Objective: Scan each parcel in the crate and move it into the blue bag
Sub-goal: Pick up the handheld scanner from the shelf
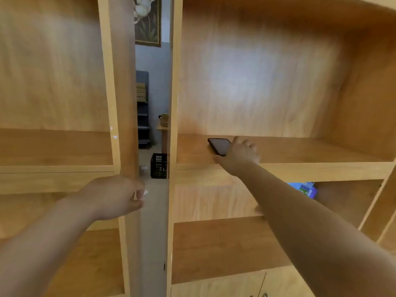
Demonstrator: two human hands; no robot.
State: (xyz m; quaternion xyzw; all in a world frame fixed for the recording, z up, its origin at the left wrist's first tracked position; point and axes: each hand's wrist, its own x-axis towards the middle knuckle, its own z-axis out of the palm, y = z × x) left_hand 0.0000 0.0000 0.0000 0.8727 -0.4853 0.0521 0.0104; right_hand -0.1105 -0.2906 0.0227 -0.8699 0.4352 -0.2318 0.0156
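Head view: my right hand [240, 154] reaches onto a wooden shelf [300, 153], fingers curled down over the near end of a black phone [219, 145] lying flat, screen dark; whether I actually grip it I cannot tell. My left hand [116, 197] is loosely closed beside the shelf upright, a small pale scrap at the fingertips. Black crate [159, 166] sits on the floor beyond and between both hands, seen through the gap. Something blue [304, 189] shows below my right forearm. No legible writing anywhere.
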